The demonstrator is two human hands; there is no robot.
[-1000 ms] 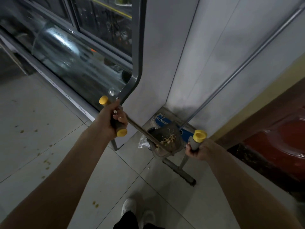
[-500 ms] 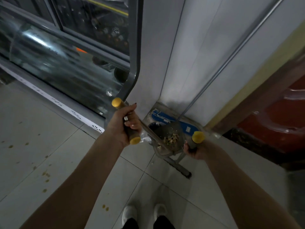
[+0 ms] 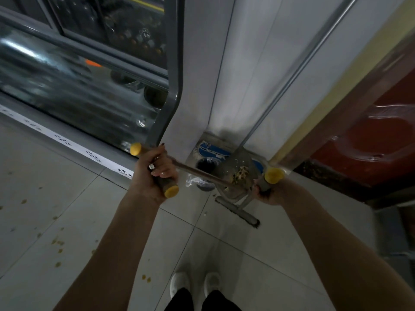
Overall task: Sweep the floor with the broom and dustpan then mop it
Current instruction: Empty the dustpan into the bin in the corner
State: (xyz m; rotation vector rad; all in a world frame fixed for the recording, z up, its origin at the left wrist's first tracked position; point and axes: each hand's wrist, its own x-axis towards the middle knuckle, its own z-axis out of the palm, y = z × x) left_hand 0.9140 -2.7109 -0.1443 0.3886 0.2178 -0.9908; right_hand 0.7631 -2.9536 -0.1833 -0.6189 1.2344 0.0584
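Left hand (image 3: 157,173) grips dustpan handle (image 3: 171,191); right hand (image 3: 268,195) grips broom handle (image 3: 272,175). Dustpan (image 3: 242,159) holds debris (image 3: 239,174), just right of bin (image 3: 204,168).

Grey tiled floor (image 3: 247,254), yellowish crumbs (image 3: 58,243) scattered at left, lined bin (image 3: 204,164) in corner, white shoes (image 3: 179,286) at bottom edge.

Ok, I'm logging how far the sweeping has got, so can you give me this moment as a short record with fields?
left hand: grips the dustpan handle, yellow caps at both ends
right hand: grips the broom handle, yellow cap on top
dustpan: holds crumbs, next to the bin
bin: bag-lined, in the corner by the wall
broom head: low over the tiles, below the dustpan
floor: unswept spots on the left
mop: not in view
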